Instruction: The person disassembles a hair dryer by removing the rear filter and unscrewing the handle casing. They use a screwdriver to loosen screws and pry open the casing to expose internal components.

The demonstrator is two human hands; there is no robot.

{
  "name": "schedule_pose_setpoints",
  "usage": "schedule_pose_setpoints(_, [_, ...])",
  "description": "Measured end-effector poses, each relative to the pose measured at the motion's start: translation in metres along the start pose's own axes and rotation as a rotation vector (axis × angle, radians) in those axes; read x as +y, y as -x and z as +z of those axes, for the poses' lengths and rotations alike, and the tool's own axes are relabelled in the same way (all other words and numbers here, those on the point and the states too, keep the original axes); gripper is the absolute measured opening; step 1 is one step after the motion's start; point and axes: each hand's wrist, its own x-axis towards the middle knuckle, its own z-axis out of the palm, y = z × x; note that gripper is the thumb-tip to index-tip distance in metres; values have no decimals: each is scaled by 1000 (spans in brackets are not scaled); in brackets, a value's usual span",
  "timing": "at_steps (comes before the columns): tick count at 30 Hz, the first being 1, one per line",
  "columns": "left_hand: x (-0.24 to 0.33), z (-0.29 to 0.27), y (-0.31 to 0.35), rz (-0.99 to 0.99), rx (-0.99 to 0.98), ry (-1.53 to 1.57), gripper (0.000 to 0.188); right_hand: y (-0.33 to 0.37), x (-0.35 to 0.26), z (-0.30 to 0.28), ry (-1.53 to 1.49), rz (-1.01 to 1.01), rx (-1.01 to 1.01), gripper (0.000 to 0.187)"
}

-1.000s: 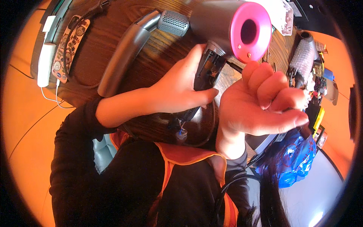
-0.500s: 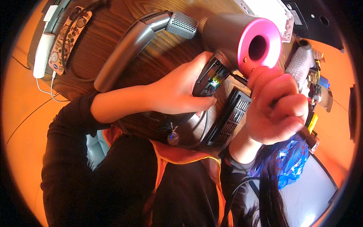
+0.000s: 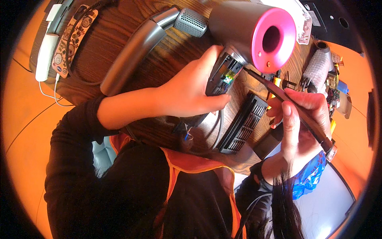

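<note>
A grey hair dryer (image 3: 234, 28) with a pink ring on its head lies on the wooden table. Its handle is opened up, showing a small lit circuit board (image 3: 227, 76). My left hand (image 3: 195, 85) wraps around that handle. In my right hand (image 3: 298, 123), held like a pen, is a slim black pointed tool (image 3: 304, 113), whose exact kind I cannot make out. Its tip meets or hovers by the joint of handle and head; contact is unclear. A black case of screwdriver bits (image 3: 243, 124) lies between my hands.
A curved grey styler tube (image 3: 131, 59) with a perforated end lies left of the dryer. Further left are a white power strip (image 3: 47, 57) and a patterned strip (image 3: 73, 42) with cables. Bubble-wrapped parts (image 3: 317, 65) and a blue plastic bag (image 3: 310, 175) are at right.
My right hand has shifted down from the pink ring and turned, its fist loosening into a pen-like grip. More of the black tool now shows. The left hand keeps its hold.
</note>
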Motion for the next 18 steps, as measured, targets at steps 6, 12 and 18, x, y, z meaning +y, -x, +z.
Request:
schedule_pose_setpoints(6, [3,0,-2,-59,-21,81,56,-6,11,-15,-82,42,-92,15])
schedule_pose_setpoints(12, [-2,2,-2,125,97,-69,58,3,2,24,-256,219,171,23])
schedule_pose_setpoints(18, [-3,0,0,212,165,-258,65,1,1,19,-220,557,110,39])
